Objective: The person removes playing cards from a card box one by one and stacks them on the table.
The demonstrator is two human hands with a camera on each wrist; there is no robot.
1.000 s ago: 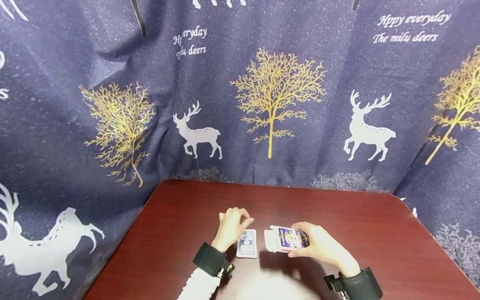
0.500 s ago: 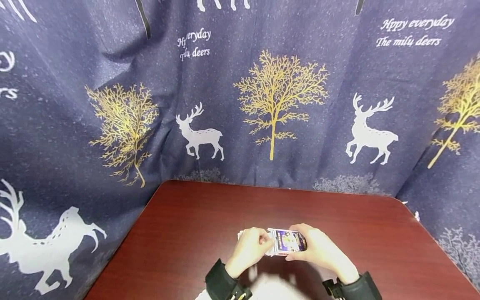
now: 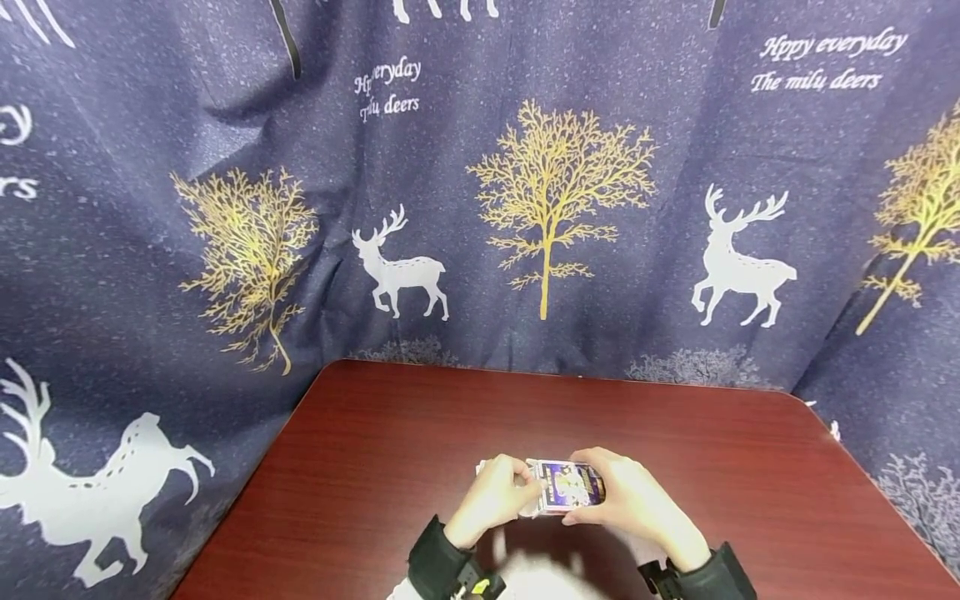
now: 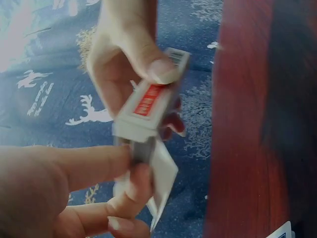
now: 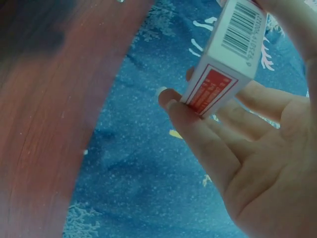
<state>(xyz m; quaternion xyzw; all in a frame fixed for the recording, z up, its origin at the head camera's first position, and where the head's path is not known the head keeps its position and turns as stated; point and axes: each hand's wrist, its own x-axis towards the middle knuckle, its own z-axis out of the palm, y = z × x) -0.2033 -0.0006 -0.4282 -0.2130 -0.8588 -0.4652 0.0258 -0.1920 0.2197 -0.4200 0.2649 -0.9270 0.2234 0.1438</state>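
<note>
a small white cardboard card box with a purple printed face is held above the dark red wooden table, grasped by the right hand; its open flap end is pinched by the left hand, fingers curled

A makeshift recording booth is showing here: a navy curtain printed with white deer and gold trees is hanging close around a small red-brown wooden table, hiding any room beyond.
</note>
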